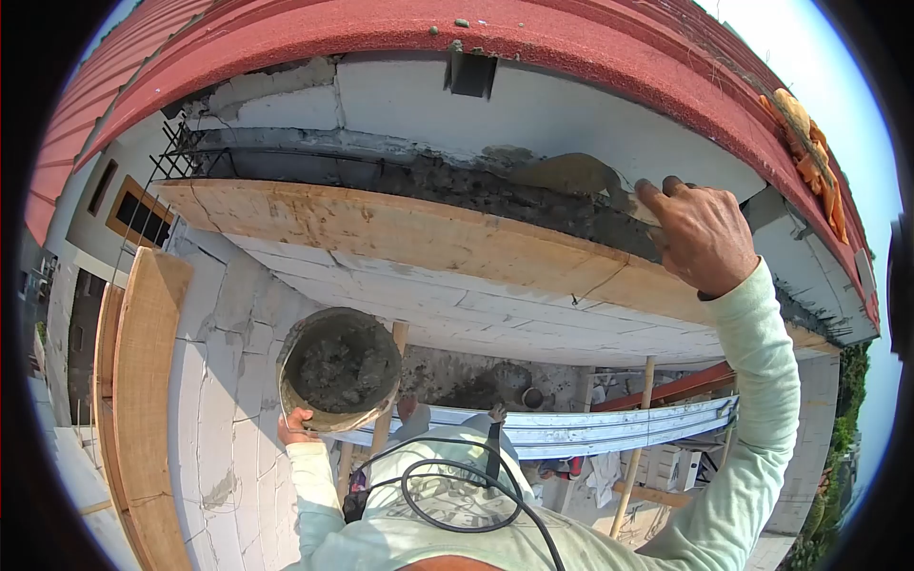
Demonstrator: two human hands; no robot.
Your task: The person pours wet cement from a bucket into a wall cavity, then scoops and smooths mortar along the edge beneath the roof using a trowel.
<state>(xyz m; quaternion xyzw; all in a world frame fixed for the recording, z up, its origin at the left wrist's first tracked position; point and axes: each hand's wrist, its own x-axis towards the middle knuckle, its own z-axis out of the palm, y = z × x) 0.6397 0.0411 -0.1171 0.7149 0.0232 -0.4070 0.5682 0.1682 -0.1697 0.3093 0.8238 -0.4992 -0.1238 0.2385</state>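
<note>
My right hand (700,238) is closed around the handle of a trowel (569,175), whose blade lies against wet grey mortar (457,190) in the channel between the white block wall and a wooden form board (381,221). Lower left, my left hand (299,426) grips the rim of a round bucket (386,400). The bucket holds lumpy grey mortar (338,366) and is tilted so its inside shows.
A red metal roof edge (381,38) overhangs the channel. Rebar ends (176,152) stick out at the left. Upright planks (152,381) stand lower left. Below are metal channels (609,428) and a bamboo pole (636,447). A black cable (457,466) loops over my chest.
</note>
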